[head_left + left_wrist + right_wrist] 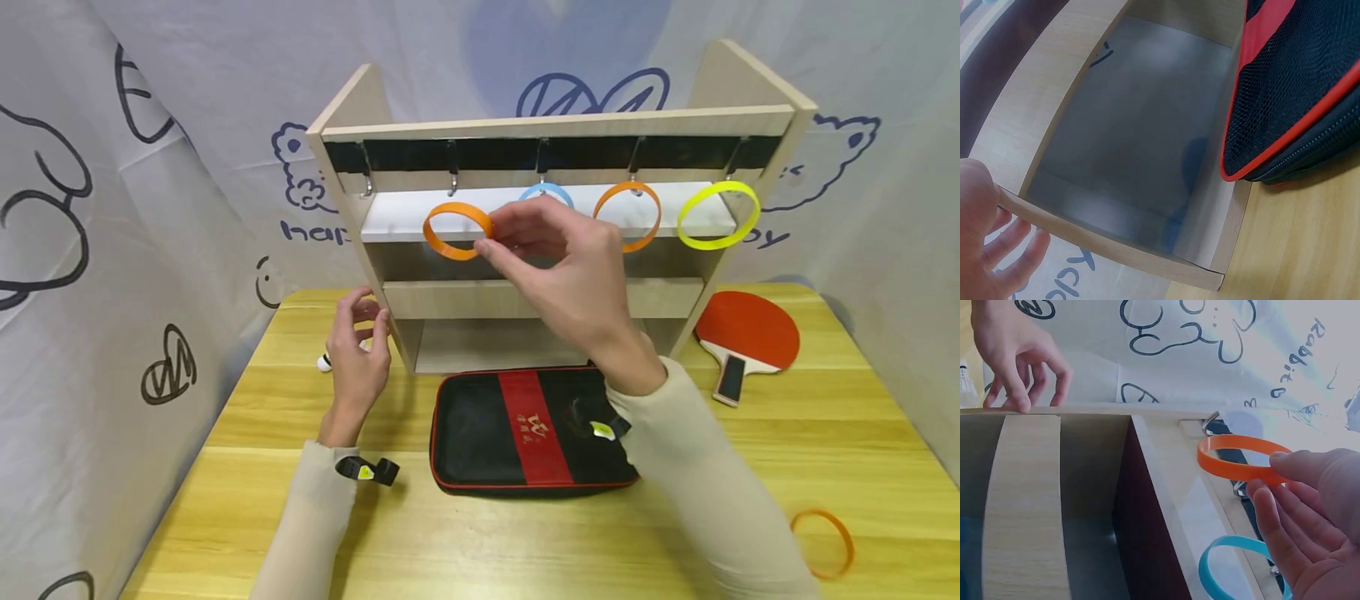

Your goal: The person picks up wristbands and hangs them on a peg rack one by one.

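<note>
My right hand [573,267] pinches an orange ring [448,252] between thumb and fingers, in front of the wooden rack [465,300] and just below its second hook [453,179] from the left. In the right wrist view, the orange ring [1229,469] appears close to that hook, apparently off it. A blue ring [547,187], another orange ring [658,217] and a yellow ring [716,244] hang from the three hooks farther right. At the rack's left side panel, my left hand [358,354] touches the edge with its thumb, fingers loosely bent outside the panel.
A black case [472,425] with a red stripe lies before the rack. On the right are a red table tennis bat [757,329] and another orange ring [847,546] near the front. A shuttlecock [965,384] is partly visible behind the left hand. The leftmost hook [367,183] is bare.
</note>
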A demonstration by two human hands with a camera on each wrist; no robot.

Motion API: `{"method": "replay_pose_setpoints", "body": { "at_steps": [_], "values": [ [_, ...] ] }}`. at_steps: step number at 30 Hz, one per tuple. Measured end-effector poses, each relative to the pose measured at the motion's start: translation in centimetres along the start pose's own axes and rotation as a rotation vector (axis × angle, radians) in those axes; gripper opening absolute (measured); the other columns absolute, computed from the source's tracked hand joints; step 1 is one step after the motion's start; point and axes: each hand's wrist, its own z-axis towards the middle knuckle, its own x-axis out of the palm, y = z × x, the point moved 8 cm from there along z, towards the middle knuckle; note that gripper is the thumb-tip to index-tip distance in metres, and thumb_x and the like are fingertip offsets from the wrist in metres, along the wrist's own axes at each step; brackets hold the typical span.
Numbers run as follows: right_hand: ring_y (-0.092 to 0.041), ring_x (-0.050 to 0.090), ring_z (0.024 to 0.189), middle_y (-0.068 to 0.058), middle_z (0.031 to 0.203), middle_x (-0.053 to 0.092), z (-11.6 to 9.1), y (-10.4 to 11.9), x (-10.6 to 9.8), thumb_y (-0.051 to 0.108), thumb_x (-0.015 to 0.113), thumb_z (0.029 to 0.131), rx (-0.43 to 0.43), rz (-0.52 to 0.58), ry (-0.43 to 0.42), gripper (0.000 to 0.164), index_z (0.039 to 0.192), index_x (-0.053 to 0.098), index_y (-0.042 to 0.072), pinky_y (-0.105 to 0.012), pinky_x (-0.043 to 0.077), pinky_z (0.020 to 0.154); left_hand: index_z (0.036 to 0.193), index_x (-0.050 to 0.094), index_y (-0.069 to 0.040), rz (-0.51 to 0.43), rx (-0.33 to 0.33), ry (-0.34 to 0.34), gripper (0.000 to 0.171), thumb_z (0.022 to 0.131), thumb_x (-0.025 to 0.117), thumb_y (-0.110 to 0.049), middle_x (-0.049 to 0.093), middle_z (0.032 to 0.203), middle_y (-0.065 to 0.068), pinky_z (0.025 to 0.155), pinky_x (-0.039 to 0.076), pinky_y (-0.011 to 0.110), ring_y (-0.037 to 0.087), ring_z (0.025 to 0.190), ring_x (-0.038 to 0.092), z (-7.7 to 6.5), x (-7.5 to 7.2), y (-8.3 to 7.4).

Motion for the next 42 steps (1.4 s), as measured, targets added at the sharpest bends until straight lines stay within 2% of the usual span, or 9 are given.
{"method": "replay_pose_setpoints", "body": {
  "at_steps": [6,11,16,24,28,35,42],
  "values": [
    [-0.019,0.083,0.088,-0.013,0.105,0.085,1.7,0.4,0.5,0.008,0.089,0.091,-0.024,-0.110,-0.028,0.026,0.113,0.080,-0.002,-0.020,0.065,0.078,0.138,0.059,0.008,-0.001,-0.002,-0.001,0.034,0.105,0.067,0.003,0.070,0.109,0.028,0.081,0.054,0.004,0.037,0.098,0.073,0.0,0.0,0.1],
    [-0.022,0.083,0.085,-0.015,0.103,0.085,2.5,0.6,0.7,0.010,0.087,0.093,-0.025,-0.201,-0.040,0.025,0.115,0.081,-0.002,-0.031,0.068,0.075,0.138,0.059,0.008,-0.011,0.007,-0.001,0.034,0.104,0.066,0.003,0.070,0.108,0.028,0.081,0.054,0.005,0.038,0.098,0.073,0.2,0.2,0.0],
    [-0.025,0.082,0.081,-0.017,0.103,0.085,2.5,0.3,1.1,0.010,0.085,0.095,-0.010,-0.299,-0.013,0.023,0.114,0.081,-0.003,-0.036,0.068,0.073,0.138,0.059,0.008,-0.013,0.010,0.000,0.034,0.105,0.067,0.002,0.070,0.108,0.028,0.081,0.054,0.004,0.038,0.097,0.073,0.2,0.3,-0.1],
    [-0.026,0.078,0.070,-0.018,0.108,0.085,1.9,0.4,1.2,0.013,0.082,0.098,-0.048,-0.423,0.022,0.024,0.116,0.082,-0.003,-0.037,0.064,0.067,0.138,0.059,0.008,-0.027,0.007,-0.004,0.034,0.105,0.066,0.003,0.069,0.109,0.029,0.082,0.053,0.003,0.038,0.098,0.072,0.2,0.3,0.0],
    [-0.025,0.077,0.069,-0.018,0.110,0.084,1.2,0.8,0.7,0.011,0.082,0.097,-0.091,-0.429,0.034,0.025,0.118,0.082,-0.003,-0.037,0.064,0.066,0.138,0.059,0.008,-0.030,0.012,-0.006,0.034,0.105,0.066,0.004,0.069,0.108,0.029,0.081,0.053,0.002,0.038,0.098,0.072,0.3,0.4,-0.1],
    [-0.021,0.076,0.067,-0.016,0.100,0.085,-0.9,2.2,-1.0,0.012,0.085,0.095,-0.242,-0.475,0.040,0.023,0.113,0.083,-0.002,-0.037,0.065,0.065,0.138,0.060,0.007,-0.031,0.016,-0.009,0.034,0.105,0.066,0.002,0.069,0.109,0.027,0.081,0.054,0.004,0.035,0.098,0.073,0.7,0.6,0.0],
    [-0.017,0.067,0.060,-0.014,0.095,0.084,-5.0,1.2,-2.3,0.004,0.089,0.089,-0.264,-0.530,0.110,0.022,0.109,0.083,-0.001,-0.029,0.057,0.055,0.137,0.060,0.007,-0.023,0.008,-0.015,0.034,0.104,0.067,0.004,0.069,0.107,0.027,0.079,0.054,0.004,0.032,0.096,0.072,0.0,0.1,0.1]
  ]
}}
